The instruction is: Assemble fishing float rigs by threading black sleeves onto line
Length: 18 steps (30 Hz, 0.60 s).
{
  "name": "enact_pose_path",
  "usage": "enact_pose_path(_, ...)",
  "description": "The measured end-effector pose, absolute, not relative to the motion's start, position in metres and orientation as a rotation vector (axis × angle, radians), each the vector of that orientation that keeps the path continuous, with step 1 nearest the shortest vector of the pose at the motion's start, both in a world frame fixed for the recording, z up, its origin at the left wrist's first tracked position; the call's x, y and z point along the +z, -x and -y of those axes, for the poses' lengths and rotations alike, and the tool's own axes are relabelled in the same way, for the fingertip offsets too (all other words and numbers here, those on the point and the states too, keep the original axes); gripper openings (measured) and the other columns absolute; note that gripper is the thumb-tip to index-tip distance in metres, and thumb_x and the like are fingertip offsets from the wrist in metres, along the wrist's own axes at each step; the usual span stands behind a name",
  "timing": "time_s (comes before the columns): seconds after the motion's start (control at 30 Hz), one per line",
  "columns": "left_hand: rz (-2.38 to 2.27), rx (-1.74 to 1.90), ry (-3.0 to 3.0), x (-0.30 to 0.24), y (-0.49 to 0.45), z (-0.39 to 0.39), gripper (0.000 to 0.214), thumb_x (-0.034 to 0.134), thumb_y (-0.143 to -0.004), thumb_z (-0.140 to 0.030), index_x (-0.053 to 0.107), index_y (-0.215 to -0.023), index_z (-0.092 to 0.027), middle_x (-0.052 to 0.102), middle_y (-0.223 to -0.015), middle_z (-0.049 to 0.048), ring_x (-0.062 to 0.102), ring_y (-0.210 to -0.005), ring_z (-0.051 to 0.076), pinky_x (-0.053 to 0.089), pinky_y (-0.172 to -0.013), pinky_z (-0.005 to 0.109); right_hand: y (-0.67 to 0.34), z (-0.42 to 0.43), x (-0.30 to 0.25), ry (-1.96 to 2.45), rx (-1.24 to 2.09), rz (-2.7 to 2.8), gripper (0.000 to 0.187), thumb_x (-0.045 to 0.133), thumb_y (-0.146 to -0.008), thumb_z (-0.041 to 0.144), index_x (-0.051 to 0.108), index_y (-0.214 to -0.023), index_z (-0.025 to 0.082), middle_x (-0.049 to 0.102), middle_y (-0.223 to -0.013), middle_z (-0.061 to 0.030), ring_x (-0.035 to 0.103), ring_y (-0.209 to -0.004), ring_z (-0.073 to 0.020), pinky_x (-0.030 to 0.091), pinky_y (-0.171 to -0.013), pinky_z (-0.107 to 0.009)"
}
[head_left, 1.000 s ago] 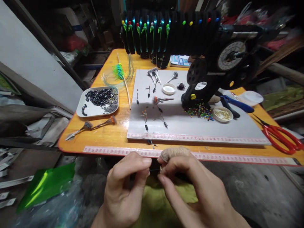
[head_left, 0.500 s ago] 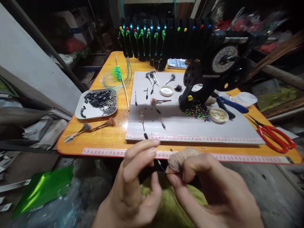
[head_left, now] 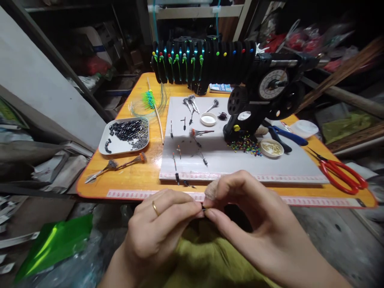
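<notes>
My left hand (head_left: pixel 162 228) and my right hand (head_left: pixel 255 228) meet fingertip to fingertip just below the near edge of the orange table (head_left: pixel 141 172). Both pinch a tiny dark piece (head_left: pixel 204 209) between thumb and forefinger; what it is I cannot make out. A gold ring sits on my left hand, and a beige wrap covers my right forefinger (head_left: pixel 211 190). Small black and orange parts (head_left: pixel 177 176) lie on the table edge just beyond my fingers, on and beside a grey board (head_left: pixel 240 160).
A white tray (head_left: pixel 124 136) of black pieces sits at left. A black winding machine (head_left: pixel 258 96) and a rack of spools (head_left: pixel 198 60) stand at the back. Coloured beads (head_left: pixel 244 144), a small dish (head_left: pixel 271 148), blue pliers (head_left: pixel 285 134) and red scissors (head_left: pixel 342 174) lie at right. Green foil (head_left: pixel 51 244) lies below left.
My left fingers, spread apart half a second ago, have closed into a pinch against my right fingertips. Both hands have come together again, and the view has tilted down slightly.
</notes>
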<state>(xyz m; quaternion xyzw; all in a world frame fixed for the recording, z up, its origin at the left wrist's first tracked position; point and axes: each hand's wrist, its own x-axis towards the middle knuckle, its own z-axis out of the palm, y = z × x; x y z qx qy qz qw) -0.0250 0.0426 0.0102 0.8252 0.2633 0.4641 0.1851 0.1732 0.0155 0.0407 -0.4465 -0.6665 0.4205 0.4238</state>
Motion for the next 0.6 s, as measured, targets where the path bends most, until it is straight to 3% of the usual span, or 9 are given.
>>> enact_pose_path(0.13, -0.835, 1.427, -2.002, 0.010, 0.022, -0.033, 0.024, 0.070, -0.083, 0.002, 0.071, -0.094, -0.018, 0.074, -0.080, 0.0010, 0.071, -0.071, 0.012, 0.058, -0.064, 0.020, -0.163, -0.019, 0.033, 0.897, 1.089, 1.371, 0.028, 0.067, -0.087, 0.002, 0.057, -0.095, 0.028, 0.068, -0.089, 0.0032, 0.069, -0.085, -0.0127, 0.060, -0.076, -0.023)
enact_pose_path(0.27, -0.899, 1.435, -1.904, 0.010, 0.026, -0.030, 0.022, 0.070, -0.083, 0.002, 0.071, -0.090, -0.019, 0.072, -0.078, -0.0011, 0.069, -0.072, 0.011, 0.056, -0.065, 0.021, -0.167, -0.021, 0.028, 0.813, 0.611, 1.810, 0.040, 0.062, -0.084, -0.007, 0.066, -0.108, 0.024, 0.075, -0.103, -0.0027, 0.072, -0.094, -0.0174, 0.059, -0.086, -0.028)
enact_pose_path(0.37, -0.919, 1.413, -1.900, 0.010, 0.029, -0.030, 0.023, 0.069, -0.083, 0.003, 0.071, -0.090, -0.019, 0.071, -0.078, -0.0010, 0.067, -0.072, 0.011, 0.055, -0.064, 0.022, -0.174, -0.023, 0.030, 0.909, 0.473, 2.030, 0.037, 0.062, -0.084, -0.006, 0.069, -0.106, 0.023, 0.077, -0.102, -0.0035, 0.073, -0.091, -0.0202, 0.059, -0.084, -0.028)
enact_pose_path(0.5, -0.925, 1.403, -1.911, 0.010, 0.031, -0.030, 0.025, 0.070, -0.081, 0.004, 0.071, -0.091, -0.019, 0.071, -0.078, -0.0013, 0.067, -0.072, 0.011, 0.053, -0.061, 0.021, -0.179, -0.022, 0.032, 1.040, 0.481, 2.132, 0.025, 0.065, -0.084, 0.000, 0.064, -0.090, 0.025, 0.074, -0.087, -0.0005, 0.071, -0.076, -0.0182, 0.058, -0.075, -0.028)
enact_pose_path(0.6, -0.935, 1.396, -1.937, 0.009, 0.031, -0.034, 0.024, 0.072, -0.081, 0.003, 0.071, -0.090, -0.020, 0.072, -0.080, -0.0010, 0.067, -0.074, 0.012, 0.053, -0.064, 0.022, -0.181, -0.018, 0.028, 1.060, 0.499, 2.089, 0.023, 0.062, -0.089, 0.004, 0.056, -0.091, 0.026, 0.072, -0.087, -0.0003, 0.069, -0.076, -0.0174, 0.056, -0.072, -0.029)
